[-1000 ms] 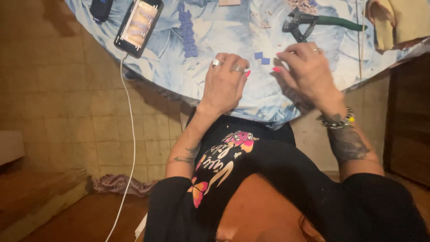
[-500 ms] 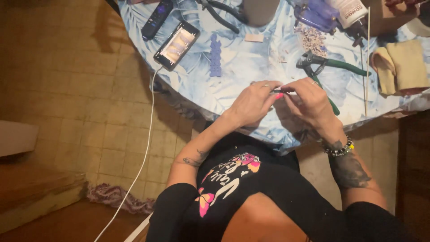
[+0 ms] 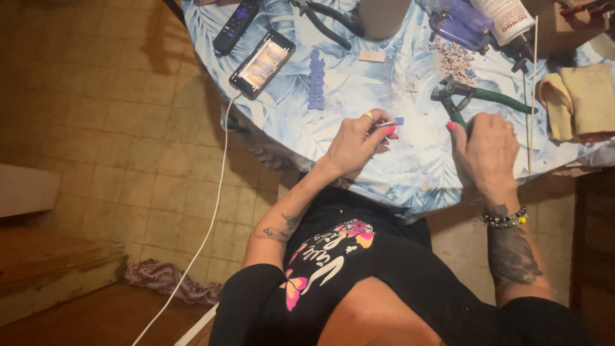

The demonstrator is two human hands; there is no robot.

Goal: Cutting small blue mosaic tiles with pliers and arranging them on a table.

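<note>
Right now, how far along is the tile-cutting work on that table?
Done, it seems: a row of small blue pieces lies on the tablecloth, with a heap of pale chips beyond it. In hand: the left hand pinches a thin strip with a blue piece at its tip, and the right hand rests on the green-handled nippers. What is left cannot be told.

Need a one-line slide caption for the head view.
Left hand pinches thin stick; right hand on green-handled pliers over floral tablecloth.
</note>
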